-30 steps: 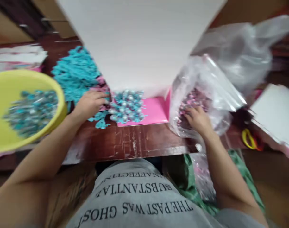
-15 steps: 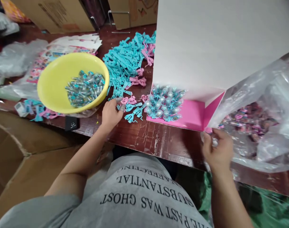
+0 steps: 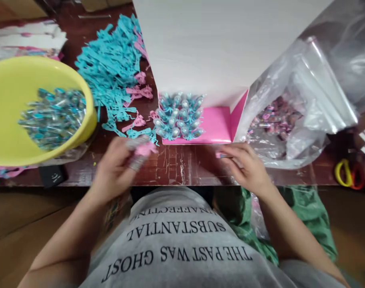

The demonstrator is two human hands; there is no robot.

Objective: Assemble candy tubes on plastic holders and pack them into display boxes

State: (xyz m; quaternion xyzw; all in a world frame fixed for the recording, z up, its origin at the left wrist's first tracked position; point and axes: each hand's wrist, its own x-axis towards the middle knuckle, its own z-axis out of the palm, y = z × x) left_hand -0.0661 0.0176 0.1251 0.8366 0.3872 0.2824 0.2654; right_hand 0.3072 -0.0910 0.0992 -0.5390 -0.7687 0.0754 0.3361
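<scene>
Pinched between the wrapped fingertips of my left hand is a small pink plastic piece, smeared by motion. My right hand grips a small pink-ended tube in front of the box's right corner. Between and beyond the hands stands a white box with a pink inside. Clear-topped tubes with blue holders stand upright in rows in its left part. Left of the box lies a heap of blue plastic pieces, with pink plastic pieces along its right side.
A yellow basin with blue-capped tubes stands at the left. On the right, a clear plastic bag holds pink tubes. Scissors lie near the right front edge, and a small black case sits at the left front edge.
My left hand has come away from the heap with a pink piece in its fingers. My right hand has drawn the pink-ended tube away from the bag. The camera view has shifted right.
</scene>
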